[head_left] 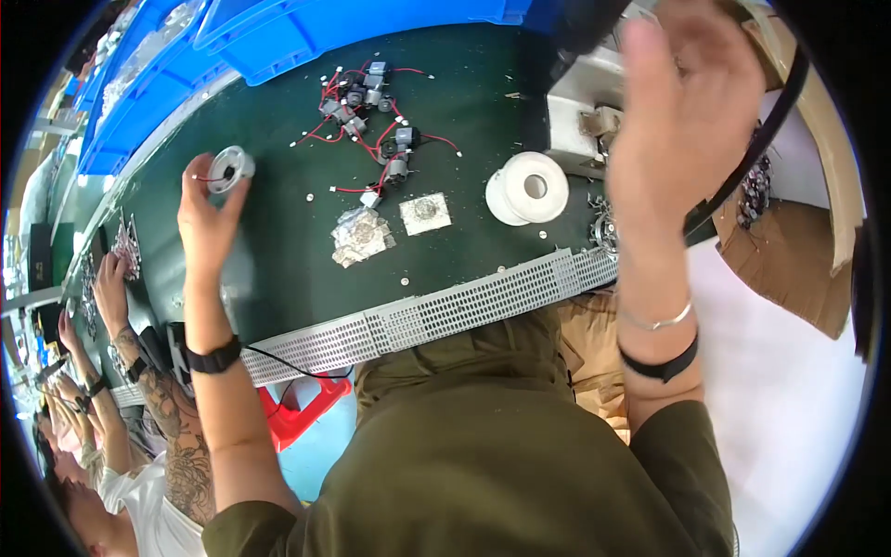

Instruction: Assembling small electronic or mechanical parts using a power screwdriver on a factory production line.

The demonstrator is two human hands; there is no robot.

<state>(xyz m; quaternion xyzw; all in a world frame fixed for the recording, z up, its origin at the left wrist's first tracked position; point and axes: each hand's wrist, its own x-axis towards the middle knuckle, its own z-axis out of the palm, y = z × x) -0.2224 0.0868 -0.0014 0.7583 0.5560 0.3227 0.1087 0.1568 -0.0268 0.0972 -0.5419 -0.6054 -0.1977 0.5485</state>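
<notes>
My left hand (pixel 206 218) is raised over the dark green bench (pixel 278 260), pinching a small clear plastic wheel (pixel 229 170) by its rim between thumb and fingertips; a thin red wire pokes out of the wheel on its thumb side. That wheel sits at the very tips of the fingers, well above the bench surface as far as I can judge.

What worries me is the grip: it is only a fingertip pinch on a smooth round edge, so I judge the wheel could slip or roll out and drop among the loose bits below. The red wire could also snag, since the heap of small motors with red leads (pixel 371 121) lies just beyond and to the right of that hand.

My right hand (pixel 687 102) is lifted high and blurred, fingers spread and slack, with nothing in it that I can see. It hangs close to the grey machine (pixel 580 102) and its black cable (pixel 761 139) (a careless sweep there could catch the cable). Below and to its left lie a white roll of tape (pixel 531 188) and two crumpled foil squares (pixel 390 226).

Both forearms rise steeply from the lower edge, the left wrist bent back, the right held straight. A neighbour's tattooed arm (pixel 172 418) works at the far left.
</notes>
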